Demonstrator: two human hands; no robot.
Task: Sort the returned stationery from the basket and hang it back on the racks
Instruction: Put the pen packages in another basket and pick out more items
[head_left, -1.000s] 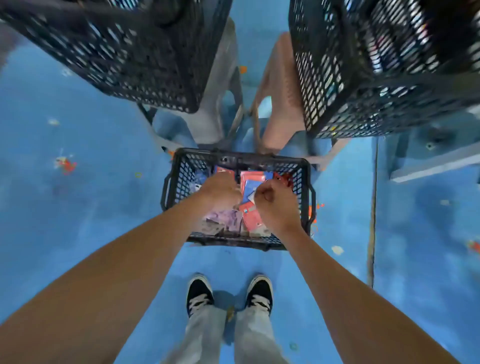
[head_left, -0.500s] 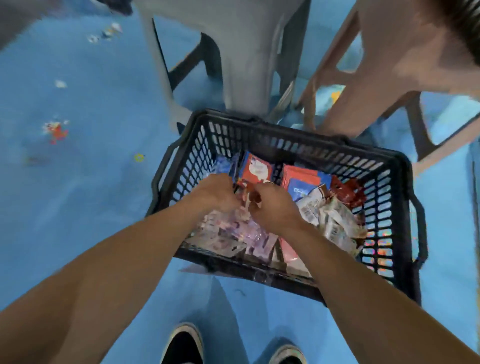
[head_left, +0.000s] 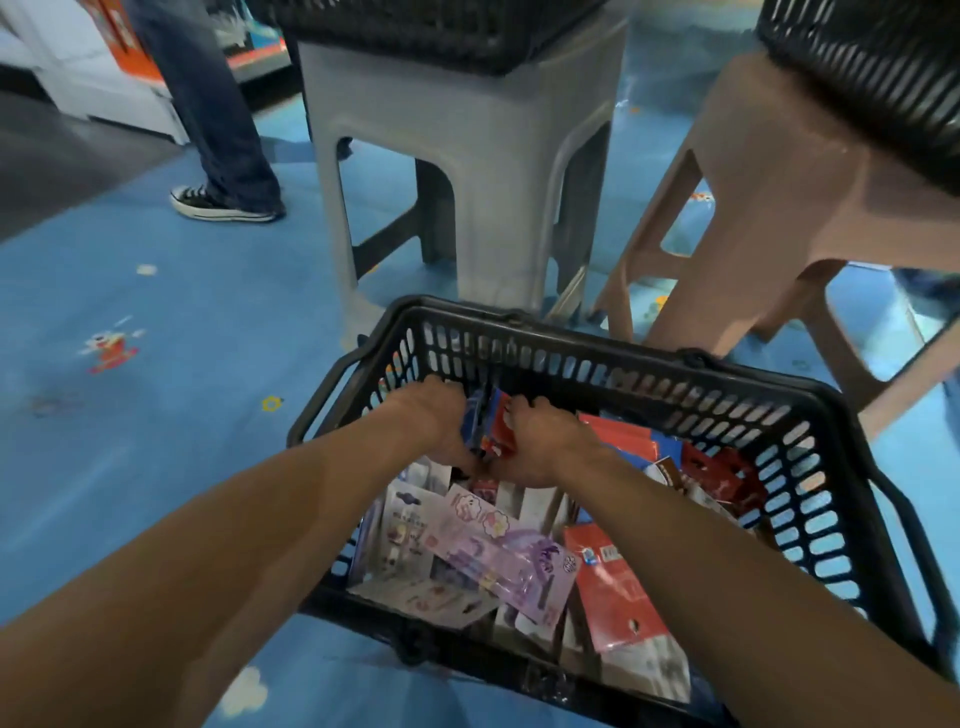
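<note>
We have pushed our left hand (head_left: 434, 421) and right hand (head_left: 540, 441) on to the far wall of the basket (head_left: 649, 358), which stands on the blue floor (head_left: 156, 467) before a grey stool (head_left: 467, 156). The left curls round a blue pack (head_left: 475, 415), the right round a red pack (head_left: 501, 426) beside it. Other stationery packs (head_left: 498, 551) lie nearer us.

Black slotted basket (head_left: 649, 384); blue floor (head_left: 156, 415); grey stool (head_left: 467, 156); pinkish-brown stool (head_left: 779, 182); lilac cartoon-printed packet (head_left: 498, 551).
</note>
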